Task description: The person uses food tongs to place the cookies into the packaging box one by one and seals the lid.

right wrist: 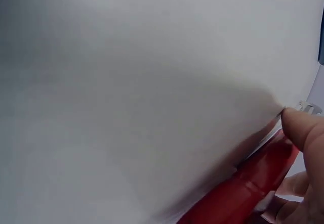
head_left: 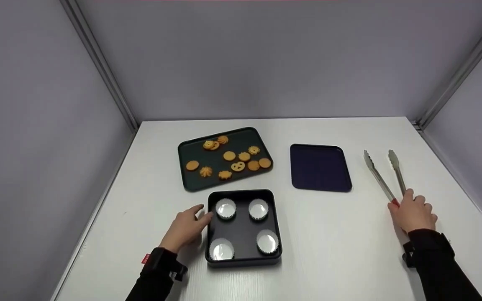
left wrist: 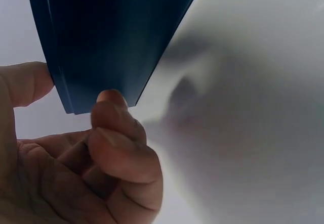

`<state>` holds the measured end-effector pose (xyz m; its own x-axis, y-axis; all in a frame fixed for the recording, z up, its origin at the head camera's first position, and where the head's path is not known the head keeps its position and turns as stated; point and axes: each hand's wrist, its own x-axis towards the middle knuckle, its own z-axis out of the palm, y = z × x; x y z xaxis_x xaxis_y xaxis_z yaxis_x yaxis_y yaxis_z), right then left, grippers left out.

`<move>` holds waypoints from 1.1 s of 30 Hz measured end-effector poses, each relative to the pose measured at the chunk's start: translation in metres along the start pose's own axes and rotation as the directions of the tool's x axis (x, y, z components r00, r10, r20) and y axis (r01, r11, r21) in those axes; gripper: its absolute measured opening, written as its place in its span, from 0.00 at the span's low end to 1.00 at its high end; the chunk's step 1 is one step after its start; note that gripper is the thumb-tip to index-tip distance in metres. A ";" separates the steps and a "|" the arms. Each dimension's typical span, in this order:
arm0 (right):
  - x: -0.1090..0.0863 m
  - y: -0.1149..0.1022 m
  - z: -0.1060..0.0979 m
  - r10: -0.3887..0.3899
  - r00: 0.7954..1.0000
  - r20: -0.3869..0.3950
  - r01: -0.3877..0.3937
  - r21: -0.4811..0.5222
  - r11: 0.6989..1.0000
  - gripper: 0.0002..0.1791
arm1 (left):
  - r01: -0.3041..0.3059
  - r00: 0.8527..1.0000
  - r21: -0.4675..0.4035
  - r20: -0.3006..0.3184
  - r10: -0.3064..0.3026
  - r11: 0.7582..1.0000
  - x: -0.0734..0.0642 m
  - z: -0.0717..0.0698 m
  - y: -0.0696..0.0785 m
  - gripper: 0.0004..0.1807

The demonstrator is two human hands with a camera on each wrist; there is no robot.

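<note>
My left hand [head_left: 186,228] is at the left side of a dark rectangular baking tin [head_left: 243,234]. In the left wrist view its thumb touches the tin's rim, while loosely bent fingers [left wrist: 124,153] lie near the side wall. Several white, shiny cupcake cups [head_left: 226,208] stand apart inside the tin. At the far right, my right hand [head_left: 414,213] grips metal tongs [head_left: 381,179] by their handles; the thumb presses a red handle [right wrist: 253,183]. The tongs' tips point away and stand spread apart over the table.
A dark green tray [head_left: 186,179] behind the tin carries several cookies [head_left: 238,167], including a pretzel-shaped one. To its right lies a bare dark blue tray [head_left: 320,167]. Grey panels [head_left: 241,62] border the white table [head_left: 329,234] at the back and sides.
</note>
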<state>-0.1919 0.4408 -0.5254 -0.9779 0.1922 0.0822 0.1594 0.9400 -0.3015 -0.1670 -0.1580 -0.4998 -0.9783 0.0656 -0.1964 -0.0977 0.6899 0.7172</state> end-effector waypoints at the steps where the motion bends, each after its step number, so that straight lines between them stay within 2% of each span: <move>1: 0.000 0.000 0.000 -0.002 1.000 0.002 0.002 0.005 1.000 0.36 | 0.002 1.000 0.001 0.005 -0.002 1.000 0.000 0.000 0.000 0.35; 5: 0.001 0.001 -0.002 -0.028 1.000 0.010 0.028 0.028 0.999 0.32 | 0.008 1.000 -0.007 0.025 -0.008 1.000 0.000 0.003 0.001 0.35; 9: 0.002 0.000 -0.003 -0.063 0.998 -0.015 0.064 0.038 0.997 0.27 | 0.001 0.999 -0.012 0.045 -0.001 1.000 -0.002 0.005 0.002 0.35; 14: 0.002 -0.005 -0.008 -0.018 0.999 -0.051 0.022 0.071 0.997 0.23 | -0.006 0.998 -0.050 0.060 0.009 0.999 -0.001 0.010 0.002 0.33; 18: 0.004 -0.010 -0.012 0.014 0.997 -0.079 -0.006 0.101 0.995 0.20 | -0.058 0.998 -0.014 0.026 0.059 0.998 0.001 0.012 0.001 0.31; 20: 0.004 -0.015 -0.014 0.010 0.993 -0.120 0.004 0.115 0.993 0.20 | -0.066 0.998 -0.012 0.018 0.066 0.998 0.001 0.013 0.001 0.30; 22: 0.006 -0.021 -0.016 -0.013 0.982 -0.190 0.037 0.124 0.992 0.19 | -0.068 0.998 -0.013 0.017 0.069 0.998 0.001 0.013 0.002 0.29; 26: 0.014 -0.038 -0.023 -0.096 0.945 -0.313 0.144 0.132 0.981 0.17 | -0.076 0.997 -0.016 0.014 0.076 0.997 0.001 0.013 0.001 0.29; 28: 0.017 -0.049 -0.028 -0.135 0.935 -0.327 0.187 0.131 0.974 0.17 | -0.086 0.996 -0.005 0.009 0.086 0.996 0.001 0.014 0.001 0.29; 33: 0.021 -0.080 -0.035 -0.213 0.931 -0.297 0.259 0.128 0.957 0.20 | -0.077 0.997 -0.017 0.017 0.078 0.997 0.002 0.014 0.000 0.29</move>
<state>-0.2201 0.3797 -0.4663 -0.9042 0.0627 0.4225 -0.1184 0.9136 -0.3890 -0.1660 -0.1480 -0.5099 -0.9798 0.1310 -0.1512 -0.0248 0.6704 0.7416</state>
